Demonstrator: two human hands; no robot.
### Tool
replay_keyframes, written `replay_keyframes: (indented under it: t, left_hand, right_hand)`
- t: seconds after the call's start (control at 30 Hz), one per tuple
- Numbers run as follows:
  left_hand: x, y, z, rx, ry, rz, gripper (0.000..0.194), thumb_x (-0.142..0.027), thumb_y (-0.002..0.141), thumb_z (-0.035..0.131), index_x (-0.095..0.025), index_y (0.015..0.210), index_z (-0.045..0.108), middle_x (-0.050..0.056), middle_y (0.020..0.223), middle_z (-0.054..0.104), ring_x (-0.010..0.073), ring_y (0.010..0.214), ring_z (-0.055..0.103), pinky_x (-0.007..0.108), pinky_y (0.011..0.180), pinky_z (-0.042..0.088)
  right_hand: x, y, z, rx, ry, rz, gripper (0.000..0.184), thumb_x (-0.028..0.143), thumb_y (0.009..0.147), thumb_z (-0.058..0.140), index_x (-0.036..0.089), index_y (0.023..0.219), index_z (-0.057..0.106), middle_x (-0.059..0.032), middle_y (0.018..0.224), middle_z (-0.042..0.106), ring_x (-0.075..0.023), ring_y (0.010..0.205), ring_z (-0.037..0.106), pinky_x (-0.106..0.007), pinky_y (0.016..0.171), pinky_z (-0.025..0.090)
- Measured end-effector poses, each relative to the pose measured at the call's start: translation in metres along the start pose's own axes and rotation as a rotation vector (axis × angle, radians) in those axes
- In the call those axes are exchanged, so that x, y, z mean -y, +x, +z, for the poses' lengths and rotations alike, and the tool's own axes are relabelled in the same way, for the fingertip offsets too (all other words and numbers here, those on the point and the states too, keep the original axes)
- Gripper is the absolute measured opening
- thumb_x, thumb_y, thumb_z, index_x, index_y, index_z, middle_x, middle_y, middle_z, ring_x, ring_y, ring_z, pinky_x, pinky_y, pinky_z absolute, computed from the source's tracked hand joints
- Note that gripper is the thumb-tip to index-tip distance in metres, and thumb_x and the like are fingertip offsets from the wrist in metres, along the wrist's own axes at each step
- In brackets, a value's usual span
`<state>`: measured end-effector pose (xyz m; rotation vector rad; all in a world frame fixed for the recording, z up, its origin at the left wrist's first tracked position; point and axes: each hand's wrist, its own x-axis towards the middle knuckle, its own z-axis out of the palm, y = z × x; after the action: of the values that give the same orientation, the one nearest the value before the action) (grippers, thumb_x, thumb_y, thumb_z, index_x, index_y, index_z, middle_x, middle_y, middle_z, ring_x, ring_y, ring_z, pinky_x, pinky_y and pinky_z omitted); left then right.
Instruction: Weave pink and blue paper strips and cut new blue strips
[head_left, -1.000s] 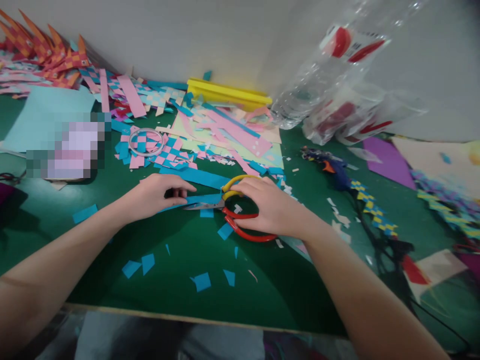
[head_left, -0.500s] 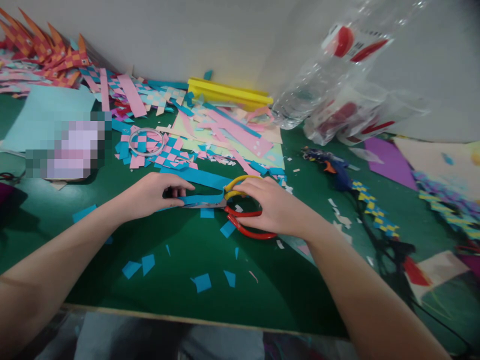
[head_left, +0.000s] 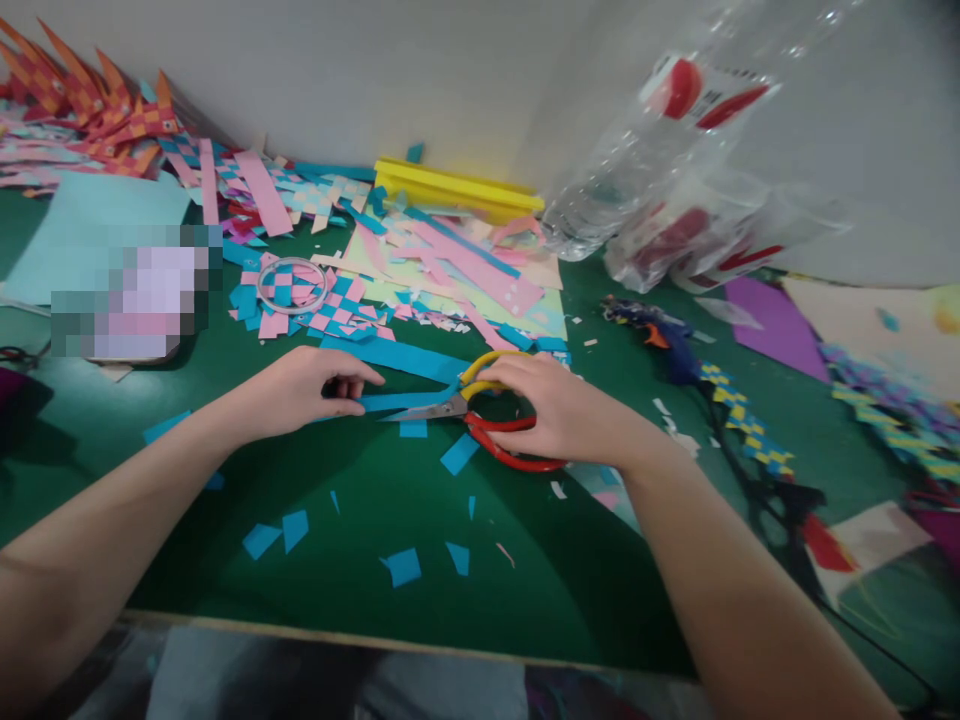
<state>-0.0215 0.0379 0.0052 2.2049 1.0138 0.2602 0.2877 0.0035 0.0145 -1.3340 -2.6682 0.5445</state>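
Between the thumb and fingers of my left hand [head_left: 307, 395] is the end of a narrow blue paper strip [head_left: 401, 400]. My right hand [head_left: 559, 410] is closed on scissors [head_left: 499, 455] with one yellow and one red handle. Their blades point left and lie along the near edge of the strip. Just behind, a wider blue paper band [head_left: 397, 357] rests on the green table [head_left: 337, 590]. Small blue scraps [head_left: 405, 567] are scattered in front of my hands.
Behind my hands lie a roll of tape [head_left: 292, 286] and woven paper pieces [head_left: 341, 305]. A yellow bar [head_left: 457, 188] sits along the wall. Clear bottles and cups [head_left: 667, 225] stand at the right, near a blue glue gun [head_left: 675, 345]. A phone [head_left: 154, 300] lies left.
The scissors and my right hand have shifted slightly right, so the blades cover less of the narrow strip. My left hand has moved a touch left, still holding the strip.
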Motion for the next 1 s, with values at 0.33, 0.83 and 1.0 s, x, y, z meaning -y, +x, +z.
replay_keyframes:
  t: [0.33,0.83,1.0]
  left_hand:
    - [0.0,-0.001,0.0,-0.098,-0.121,-0.036,0.035,-0.04,0.08,0.064,-0.019,0.107,0.069,0.002,0.084,0.069,0.0149,0.073,0.062,0.026,0.069,0.05]
    - [-0.004,0.0,0.01,-0.388,-0.998,-0.128,0.016,-0.029,0.08,0.068,-0.019,0.083,0.057,-0.001,0.078,0.066,0.0138,0.074,0.068,0.028,0.072,0.055]
    - [-0.003,0.004,0.011,-0.481,-1.429,0.062,0.016,-0.024,0.069,0.08,-0.019,0.076,0.067,-0.003,0.078,0.07,0.0113,0.08,0.066,0.023,0.076,0.053]
  right_hand:
    - [-0.039,-0.005,0.0,-0.264,0.168,0.219,0.036,0.035,0.072,0.065,0.022,0.105,0.057,-0.0093,0.119,0.062,-0.0265,0.098,0.064,-0.042,0.083,0.053]
    - [-0.027,0.007,0.019,-0.833,0.452,0.305,0.037,0.042,0.081,0.058,0.028,0.114,0.048,-0.0109,0.106,0.059,-0.0295,0.096,0.061,-0.05,0.084,0.051]
    - [-0.019,0.007,0.028,-0.826,0.2,0.195,0.04,0.041,0.078,0.061,0.025,0.111,0.046,-0.0074,0.096,0.055,-0.0228,0.074,0.055,-0.043,0.064,0.049]
